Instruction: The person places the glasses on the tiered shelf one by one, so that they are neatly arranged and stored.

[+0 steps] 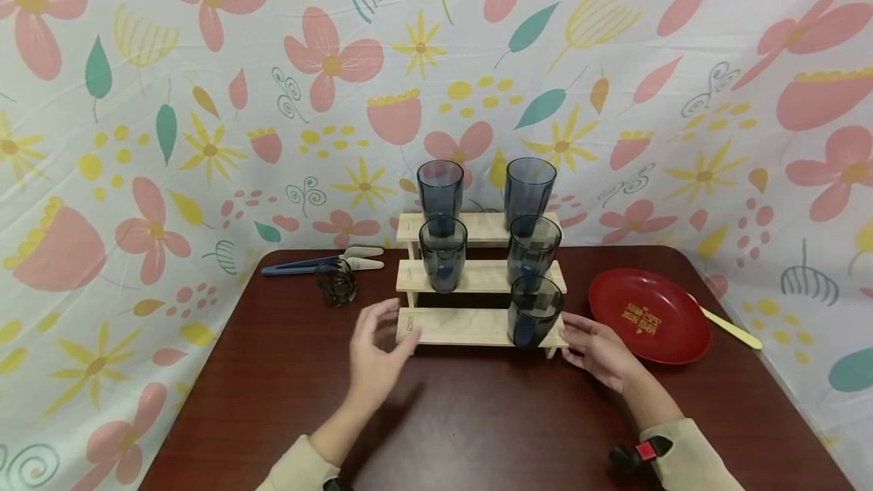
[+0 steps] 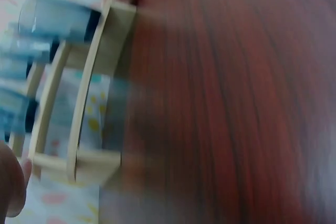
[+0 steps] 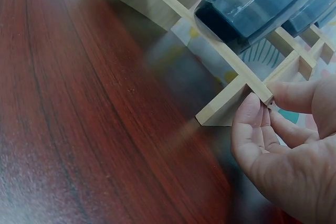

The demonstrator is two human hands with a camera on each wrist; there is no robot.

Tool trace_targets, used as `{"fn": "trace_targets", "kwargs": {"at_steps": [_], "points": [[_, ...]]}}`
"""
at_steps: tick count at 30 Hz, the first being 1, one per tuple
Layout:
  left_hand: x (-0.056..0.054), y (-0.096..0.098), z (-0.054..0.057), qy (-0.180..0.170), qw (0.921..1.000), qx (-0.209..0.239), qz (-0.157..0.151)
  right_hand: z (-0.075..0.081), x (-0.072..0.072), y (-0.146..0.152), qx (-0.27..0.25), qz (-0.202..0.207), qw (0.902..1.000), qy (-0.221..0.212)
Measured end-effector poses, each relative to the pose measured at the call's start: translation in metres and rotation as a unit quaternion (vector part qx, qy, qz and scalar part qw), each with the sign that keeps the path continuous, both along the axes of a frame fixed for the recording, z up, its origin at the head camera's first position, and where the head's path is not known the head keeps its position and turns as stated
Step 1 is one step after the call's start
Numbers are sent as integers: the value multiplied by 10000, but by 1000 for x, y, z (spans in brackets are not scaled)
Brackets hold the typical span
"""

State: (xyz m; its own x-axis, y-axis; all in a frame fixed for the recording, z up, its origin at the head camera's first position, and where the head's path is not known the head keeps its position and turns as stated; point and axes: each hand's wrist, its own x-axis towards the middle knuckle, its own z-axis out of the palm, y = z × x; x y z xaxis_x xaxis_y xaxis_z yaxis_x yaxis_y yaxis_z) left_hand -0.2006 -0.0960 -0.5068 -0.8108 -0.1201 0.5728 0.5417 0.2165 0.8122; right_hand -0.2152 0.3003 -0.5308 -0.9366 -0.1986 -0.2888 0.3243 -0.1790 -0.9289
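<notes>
A three-step wooden rack (image 1: pixel 457 326) stands on the table with several dark tinted drinking glasses. Two glasses are on the top step, two on the middle one, and one glass (image 1: pixel 535 311) is at the right of the lowest. My right hand (image 1: pixel 600 347) pinches the right end of the lowest step between thumb and fingers, plainly seen in the right wrist view. At the rack's left end is my left hand (image 1: pixel 378 354), its thumb and fingers spread apart. The left wrist view is blurred; there, fingers (image 2: pixel 13 182) show beside the rack's end, and contact is unclear.
Left of the rack lie blue-handled tongs (image 1: pixel 300 267) with pale tips and a small dark wiry object (image 1: pixel 337 283). To the right are a red plate (image 1: pixel 614 286) with gold markings and a yellow utensil (image 1: pixel 733 326) partly under it. A flower-print cloth (image 1: pixel 477 44) hangs behind the table.
</notes>
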Motion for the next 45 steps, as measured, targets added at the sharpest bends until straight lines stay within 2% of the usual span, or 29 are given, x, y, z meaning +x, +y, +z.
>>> {"fn": "trace_targets", "kwargs": {"at_steps": [3,6,10,14,17,20,24,29,34,39,45], "points": [[-12,-21,-4,157,9975,70,691,-1,0,1,13,9,10000,10],[-26,-42,-5,95,9923,108,1230,-1,1,2,39,32,10000,15],[-45,-68,-8,-206,9843,160,1744,0,1,3,42,70,10000,15],[-64,-89,-17,-688,9765,43,2043,2,1,2,50,70,10000,11],[-75,-100,-22,-1207,9722,-138,2000,3,1,2,60,62,10000,3],[-84,-106,-26,-1740,9677,-250,1807,3,1,2,38,19,10000,-13],[-94,-111,-28,-2113,9643,-164,1585,2,1,1,11,48,10000,12],[-102,-112,-30,-2279,9629,-54,1443,1,0,1,54,91,9999,34],[-107,-115,-35,-2353,9605,19,1487,1,-1,1,40,72,10000,18],[-113,-119,-37,-2406,9589,-132,1496,0,0,1,40,115,9999,60],[-117,-121,-38,-2464,9606,15,1288,-1,0,2,75,92,9999,57]]}}
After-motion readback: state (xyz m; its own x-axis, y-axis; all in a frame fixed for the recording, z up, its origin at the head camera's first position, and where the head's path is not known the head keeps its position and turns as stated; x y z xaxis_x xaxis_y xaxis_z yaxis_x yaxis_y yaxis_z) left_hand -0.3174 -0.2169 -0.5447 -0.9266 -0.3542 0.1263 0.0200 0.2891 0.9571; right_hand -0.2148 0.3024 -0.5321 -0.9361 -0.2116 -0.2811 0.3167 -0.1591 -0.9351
